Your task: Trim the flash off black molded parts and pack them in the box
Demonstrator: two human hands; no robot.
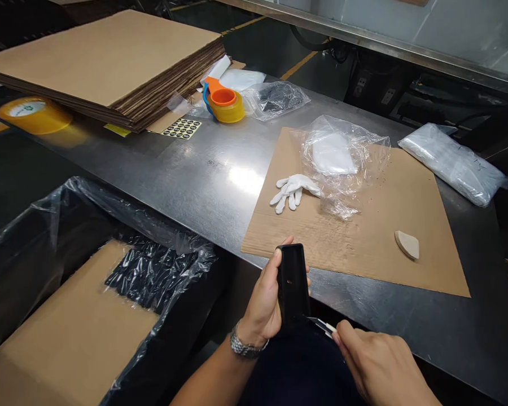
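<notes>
My left hand (265, 301), with a metal watch at the wrist, is closed around a long black part (293, 279) held upright near the table's front edge. A small slot shows in the part's face. My right hand (366, 352) grips a slim knife (322, 325) with a pale handle. The blade tip is at the lower right edge of the black part; whether it touches cannot be made out. Beyond my hands, a white glove (294, 190) lies on a flat cardboard sheet (305, 242) beside crumpled clear plastic (345, 194).
A beige wedge (407, 245) rests on the cardboard, and a wrapped bundle (457, 163) lies at right. Stacked cardboard (110, 56), a tape roll (36, 114), an orange tape dispenser (224, 101) and stickers (182, 128) stand at back left. A plastic-lined box (74, 316) is at lower left.
</notes>
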